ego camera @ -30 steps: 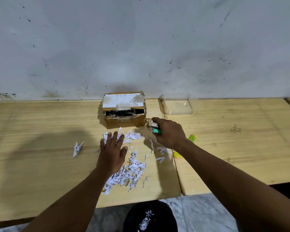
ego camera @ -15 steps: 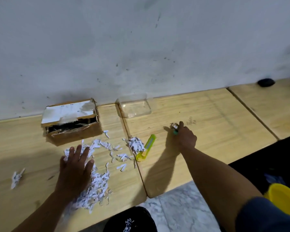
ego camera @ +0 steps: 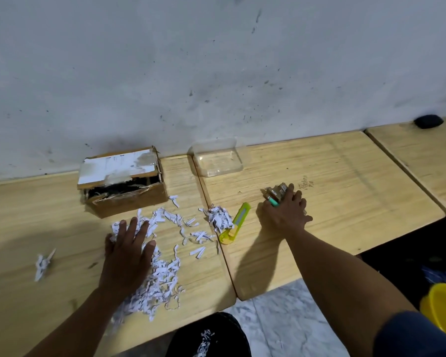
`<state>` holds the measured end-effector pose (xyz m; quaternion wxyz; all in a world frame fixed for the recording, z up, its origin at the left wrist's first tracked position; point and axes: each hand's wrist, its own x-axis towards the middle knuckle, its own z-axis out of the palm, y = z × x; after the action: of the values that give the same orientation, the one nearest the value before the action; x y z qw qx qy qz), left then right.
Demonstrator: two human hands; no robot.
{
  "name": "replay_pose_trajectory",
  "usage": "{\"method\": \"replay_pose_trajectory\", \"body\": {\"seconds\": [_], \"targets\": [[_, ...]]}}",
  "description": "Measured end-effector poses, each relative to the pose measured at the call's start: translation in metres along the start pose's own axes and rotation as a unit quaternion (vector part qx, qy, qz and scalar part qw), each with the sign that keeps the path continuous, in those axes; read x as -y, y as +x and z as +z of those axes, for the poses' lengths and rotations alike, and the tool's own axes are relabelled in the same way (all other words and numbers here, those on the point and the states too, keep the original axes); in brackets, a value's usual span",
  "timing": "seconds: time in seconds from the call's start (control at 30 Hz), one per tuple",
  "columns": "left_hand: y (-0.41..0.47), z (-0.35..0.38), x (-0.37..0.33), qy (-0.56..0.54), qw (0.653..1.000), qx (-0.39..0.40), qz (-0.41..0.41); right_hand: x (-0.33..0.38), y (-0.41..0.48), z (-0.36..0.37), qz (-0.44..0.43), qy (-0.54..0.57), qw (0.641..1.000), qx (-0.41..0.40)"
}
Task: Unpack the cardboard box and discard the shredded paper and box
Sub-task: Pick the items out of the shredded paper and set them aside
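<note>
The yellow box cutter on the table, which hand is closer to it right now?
Right. The right hand rests just right of the yellow box cutter, on some small items; the left hand lies flat on shredded paper, farther to its left.

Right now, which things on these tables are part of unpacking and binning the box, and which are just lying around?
Part of the job:
cardboard box, open
shredded paper under the left hand
small packs under the right hand
black bag below the table edge, shreds inside

Just lying about:
clear plastic tub
yellow-green cutter
dark object by the wall
yellow container
</note>
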<state>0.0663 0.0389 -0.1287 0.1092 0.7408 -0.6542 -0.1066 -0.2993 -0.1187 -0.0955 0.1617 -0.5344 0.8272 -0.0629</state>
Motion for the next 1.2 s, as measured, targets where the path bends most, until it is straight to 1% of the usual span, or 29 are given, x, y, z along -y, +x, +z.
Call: {"method": "replay_pose_trajectory", "body": {"seconds": [0.13, 0.23, 0.33, 0.37, 0.4, 0.47, 0.5, 0.53, 0.6, 0.7, 0.77, 0.87, 0.93, 1.03, 1.1, 1.2], "targets": [[0.001, -0.002, 0.0, -0.003, 1.0, 0.005, 0.0, 0.002, -0.004, 0.0, 0.002, -0.008, 1.0, -0.005], [-0.001, -0.003, 0.0, -0.011, 1.0, 0.003, 0.004, 0.004, -0.006, -0.002, 0.0, -0.021, 1.0, 0.006], [-0.002, -0.004, 0.002, -0.024, 1.0, 0.002, 0.01, 0.009, -0.009, -0.009, 0.002, -0.058, 0.998, 0.009], [-0.001, -0.005, 0.002, -0.03, 1.0, 0.002, 0.008, 0.01, -0.011, -0.011, -0.02, -0.072, 0.997, -0.012], [-0.001, -0.007, 0.002, -0.035, 0.999, 0.001, 0.005, 0.012, -0.014, -0.014, -0.06, -0.075, 0.994, -0.045], [0.0, -0.01, 0.002, -0.045, 0.999, -0.008, 0.0, 0.018, -0.022, -0.017, -0.17, -0.037, 0.98, -0.1], [0.0, -0.013, 0.002, -0.052, 0.999, -0.013, -0.003, 0.022, -0.027, -0.017, -0.21, -0.005, 0.973, -0.096], [0.0, -0.016, 0.002, -0.059, 0.998, -0.018, -0.006, 0.028, -0.034, -0.017, -0.231, 0.022, 0.97, -0.074], [-0.001, -0.022, 0.002, -0.067, 0.997, -0.026, -0.009, 0.04, -0.045, -0.014, -0.213, 0.046, 0.976, -0.015], [-0.002, -0.029, 0.007, -0.068, 0.997, -0.047, -0.013, 0.054, -0.055, -0.007, -0.136, 0.061, 0.987, 0.055], [-0.004, -0.03, 0.014, -0.061, 0.996, -0.056, -0.021, 0.059, -0.057, -0.003, -0.124, 0.068, 0.987, 0.074], [-0.007, -0.03, 0.025, -0.037, 0.998, -0.055, -0.017, 0.062, -0.055, -0.002, -0.13, 0.069, 0.987, 0.07], [-0.01, -0.029, 0.031, -0.026, 0.998, -0.055, -0.015, 0.064, -0.053, -0.006, -0.141, 0.049, 0.987, 0.061], [-0.014, -0.03, 0.036, -0.035, 0.997, -0.067, -0.015, 0.057, -0.046, -0.014, -0.187, -0.057, 0.98, 0.025], [-0.016, -0.033, 0.044, -0.02, 0.995, -0.094, -0.008, 0.053, -0.041, -0.013, -0.212, -0.114, 0.97, 0.02], [-0.017, -0.043, 0.062, -0.023, 0.989, -0.136, -0.046, 0.053, -0.04, -0.008, -0.232, -0.153, 0.96, 0.014]]}}
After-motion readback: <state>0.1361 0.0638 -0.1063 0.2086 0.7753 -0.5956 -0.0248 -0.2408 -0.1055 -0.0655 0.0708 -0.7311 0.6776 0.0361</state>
